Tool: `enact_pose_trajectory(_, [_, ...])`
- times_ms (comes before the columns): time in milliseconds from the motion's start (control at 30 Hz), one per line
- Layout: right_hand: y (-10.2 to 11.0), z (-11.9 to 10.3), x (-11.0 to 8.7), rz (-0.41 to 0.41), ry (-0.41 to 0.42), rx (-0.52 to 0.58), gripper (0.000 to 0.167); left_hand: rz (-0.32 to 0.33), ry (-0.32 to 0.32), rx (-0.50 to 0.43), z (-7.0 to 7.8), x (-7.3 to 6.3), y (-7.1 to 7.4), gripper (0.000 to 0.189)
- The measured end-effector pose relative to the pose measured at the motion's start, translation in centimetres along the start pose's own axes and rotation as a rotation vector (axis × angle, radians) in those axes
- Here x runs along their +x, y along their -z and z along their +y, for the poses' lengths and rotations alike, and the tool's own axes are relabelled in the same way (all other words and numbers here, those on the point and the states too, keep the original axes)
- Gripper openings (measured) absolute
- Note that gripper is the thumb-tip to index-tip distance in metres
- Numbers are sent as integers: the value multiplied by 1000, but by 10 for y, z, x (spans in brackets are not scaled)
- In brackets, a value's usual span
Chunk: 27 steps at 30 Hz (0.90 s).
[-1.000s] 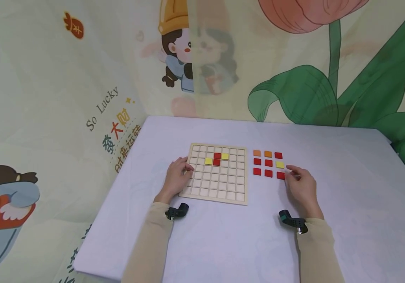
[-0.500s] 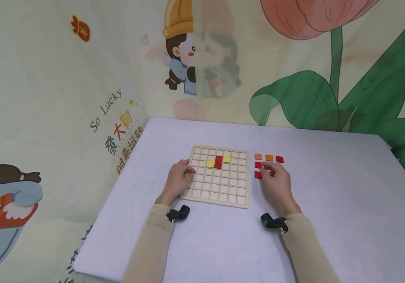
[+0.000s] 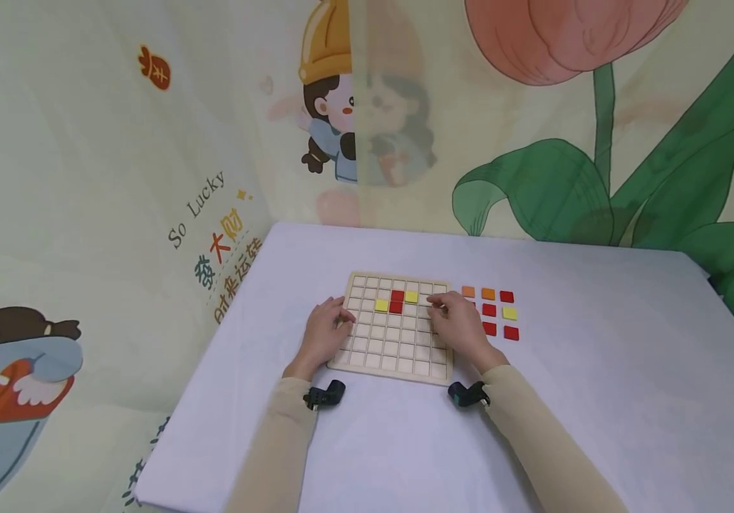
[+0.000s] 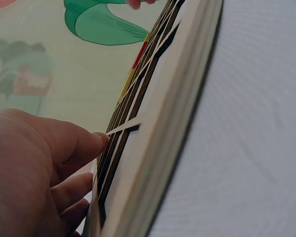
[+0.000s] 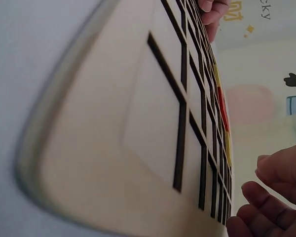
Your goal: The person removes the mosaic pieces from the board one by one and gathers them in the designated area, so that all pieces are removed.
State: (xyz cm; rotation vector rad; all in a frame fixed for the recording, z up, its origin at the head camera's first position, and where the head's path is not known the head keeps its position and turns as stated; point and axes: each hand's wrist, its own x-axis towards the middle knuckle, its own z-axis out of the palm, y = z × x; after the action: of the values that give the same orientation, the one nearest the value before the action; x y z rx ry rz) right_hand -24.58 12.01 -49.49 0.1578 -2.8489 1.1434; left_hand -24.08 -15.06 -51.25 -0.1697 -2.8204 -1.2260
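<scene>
A pale wooden grid board (image 3: 388,350) lies flat on the table. Two red tiles (image 3: 395,307) sit one above the other in its upper part, with a yellow tile (image 3: 411,296) to their right and another yellow tile (image 3: 382,305) to their left. My left hand (image 3: 325,333) rests at the board's left edge; the left wrist view puts its fingertips right at the rim. Over the right side of the board is my right hand (image 3: 462,328), fingers loosely bent. The right wrist view shows nothing between that hand's thumb and fingers (image 5: 259,197).
Right of the board, loose tiles lie in rows: an orange tile (image 3: 488,293), a yellow tile (image 3: 509,313) and several red ones (image 3: 511,333). My right hand partly hides the nearest column. A white cloth covers the table (image 3: 380,442), with printed curtains (image 3: 527,178) behind.
My right hand has moved left from the far side of the loose tiles, across them, to over the board's right side. The left hand stays at the left edge; the tiles lie as before.
</scene>
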Motion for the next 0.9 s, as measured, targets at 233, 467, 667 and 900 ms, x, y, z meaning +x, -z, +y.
enact_pose_trajectory(233, [-9, -6, 18, -68, 59, -121, 30, 4, -7, -16, -1, -5, 0, 9])
enact_pose_trajectory(467, [-6, -10, 27, -141, 30, -171, 34, -6, -8, -9, 2, -5, 0, 9])
enact_pose_trajectory(667, [-3, -16, 32, -166, 33, -213, 36, 2, -6, 3, 4, -4, 1, 9])
enact_pose_trajectory(900, [-6, -17, 41, -211, -1, -217, 38, 0, -12, 4, 3, -3, 1, 10])
